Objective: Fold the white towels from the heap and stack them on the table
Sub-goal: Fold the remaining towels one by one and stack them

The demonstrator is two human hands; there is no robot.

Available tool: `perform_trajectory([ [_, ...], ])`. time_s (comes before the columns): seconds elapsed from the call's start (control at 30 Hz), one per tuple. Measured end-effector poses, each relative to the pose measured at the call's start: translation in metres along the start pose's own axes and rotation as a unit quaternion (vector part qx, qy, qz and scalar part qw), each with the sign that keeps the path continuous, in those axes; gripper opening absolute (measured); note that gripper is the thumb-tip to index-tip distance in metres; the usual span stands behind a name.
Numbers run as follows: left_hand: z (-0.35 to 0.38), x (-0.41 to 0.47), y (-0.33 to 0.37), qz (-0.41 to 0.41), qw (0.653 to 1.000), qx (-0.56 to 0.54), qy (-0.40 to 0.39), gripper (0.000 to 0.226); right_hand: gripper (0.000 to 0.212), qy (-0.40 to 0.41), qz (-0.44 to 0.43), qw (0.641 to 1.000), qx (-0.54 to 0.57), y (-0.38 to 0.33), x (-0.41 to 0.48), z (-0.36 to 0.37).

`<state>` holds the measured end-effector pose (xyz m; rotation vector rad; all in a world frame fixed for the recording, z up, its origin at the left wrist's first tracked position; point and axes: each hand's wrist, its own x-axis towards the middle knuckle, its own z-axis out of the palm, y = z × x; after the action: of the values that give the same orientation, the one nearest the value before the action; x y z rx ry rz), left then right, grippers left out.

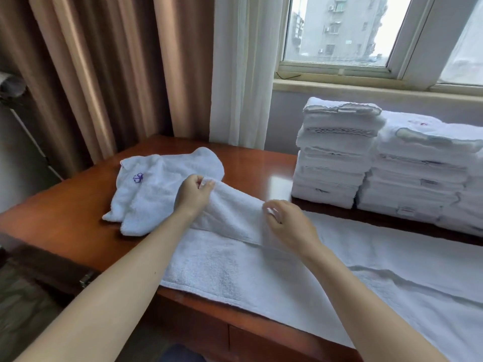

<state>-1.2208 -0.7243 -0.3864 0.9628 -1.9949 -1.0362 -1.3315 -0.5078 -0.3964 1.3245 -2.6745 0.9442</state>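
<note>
White towel [235, 257] edge pinched between left hand [192, 194]; right hand [287, 223].

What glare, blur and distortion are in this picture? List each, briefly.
Head view: daylight through the window washes out its upper right panes; a bright glare patch sits on the table beside the folded stack; fingertips of the right hand, pinching the towel, are smeared by motion; wide-angle bending leans the curtains.
</note>
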Motion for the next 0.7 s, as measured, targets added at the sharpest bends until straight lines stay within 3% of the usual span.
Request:
perform_trajectory([
  [0.13,0.011,0.003,-0.016,-0.024,0.998,0.058,0.016,0.02,0.036,-0.019,0.025,0.999,-0.023,0.018,0.0,0.001],
  [0.23,0.014,0.003,-0.019,-0.008,0.994,0.101,0.032,0.019,0.035,-0.017,0.021,0.999,-0.026,0.028,0.002,0.001],
  [0.4,0.018,-0.002,-0.013,0.002,0.987,0.149,0.055,0.019,0.052,-0.115,0.01,0.986,-0.119,0.035,0.005,0.001],
  [0.53,0.015,-0.01,-0.005,-0.005,0.985,0.17,0.025,0.027,0.059,-0.113,0.022,0.984,-0.135,0.029,0.002,-0.001],
  [0.6,0.011,-0.02,-0.005,0.04,0.975,0.218,0.014,0.04,0.057,-0.09,0.012,0.986,-0.138,0.023,-0.005,-0.001],
  [0.7,0.01,-0.043,-0.008,0.21,0.942,0.26,0.021,0.038,0.049,-0.103,-0.011,0.984,-0.146,0.013,-0.017,0.004],
])
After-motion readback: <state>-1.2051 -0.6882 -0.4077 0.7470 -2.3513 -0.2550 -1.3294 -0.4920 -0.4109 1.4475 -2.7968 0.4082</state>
